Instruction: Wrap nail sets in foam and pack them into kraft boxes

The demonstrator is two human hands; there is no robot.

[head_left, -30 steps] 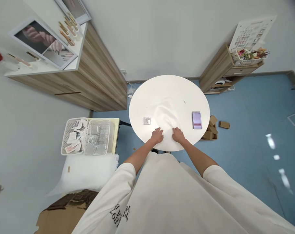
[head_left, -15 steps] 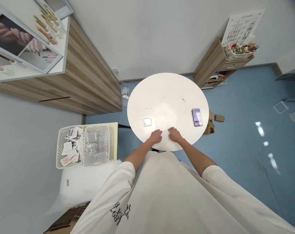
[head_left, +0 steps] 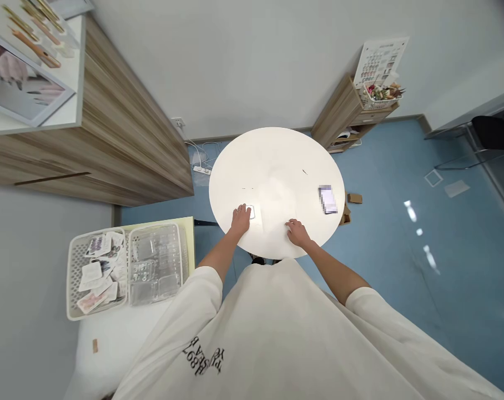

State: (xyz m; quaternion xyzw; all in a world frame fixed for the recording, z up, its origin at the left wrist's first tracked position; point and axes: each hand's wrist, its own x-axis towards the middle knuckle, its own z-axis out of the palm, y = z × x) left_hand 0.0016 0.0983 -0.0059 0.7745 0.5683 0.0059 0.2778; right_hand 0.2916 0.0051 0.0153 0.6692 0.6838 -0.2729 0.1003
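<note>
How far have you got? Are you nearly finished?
The small case is already out on the white table. The left hand is at its edge; the right hand is by the near rim. The phone lies untouched; how much is left, I can't tell.

Single head view, facing down over round table.

Open to pass between left hand and right hand, then across middle and far half of white oval table. Obstructed at left by small case beside left hand, at right by flat phone-like device, farther back by thin dark piece. Bounded beyond far edge by wall.
</note>
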